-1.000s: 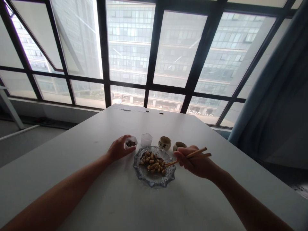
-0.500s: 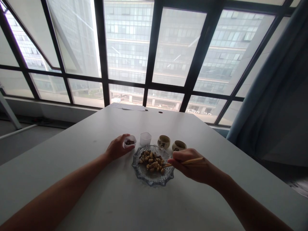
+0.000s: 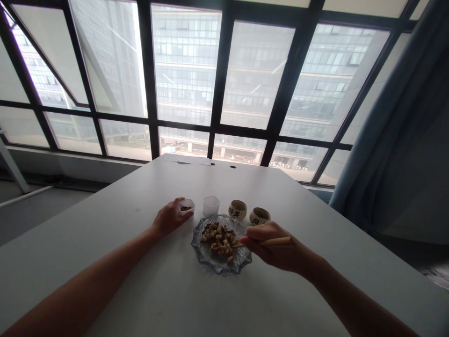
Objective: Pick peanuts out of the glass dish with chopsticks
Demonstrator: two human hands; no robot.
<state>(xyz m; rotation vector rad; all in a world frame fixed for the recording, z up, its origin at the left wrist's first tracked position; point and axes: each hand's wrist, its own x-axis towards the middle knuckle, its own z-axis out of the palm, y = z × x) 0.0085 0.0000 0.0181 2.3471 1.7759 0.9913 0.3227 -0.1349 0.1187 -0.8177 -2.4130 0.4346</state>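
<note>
My left hand (image 3: 171,216) is closed around a small clear plastic cup (image 3: 186,213) with some dark bits in it. A scalloped glass bowl (image 3: 224,270) stands between my hands, holding a heap of peanuts (image 3: 219,241) mixed with small dark pieces. In my right hand (image 3: 268,241) is a pair of wooden chopsticks (image 3: 277,241). Their tips reach into the peanuts from the right. Just beyond the bowl are a second clear plastic cup (image 3: 211,206) and two small cream cups with dark characters, one in the middle (image 3: 237,210) and one farther right (image 3: 259,216), partly behind my right hand.
A long white table (image 3: 147,290) carries everything. Papers (image 3: 189,160) lie at its far end near a dark round hole (image 3: 233,167). Beyond it rise black-framed windows, and a blue curtain (image 3: 379,121) hangs on the right.
My right hand and the chopsticks have shifted slightly left over the bowl. Some peanuts have moved, one now lying nearer the bowl's front. My left hand still holds the plastic cup.
</note>
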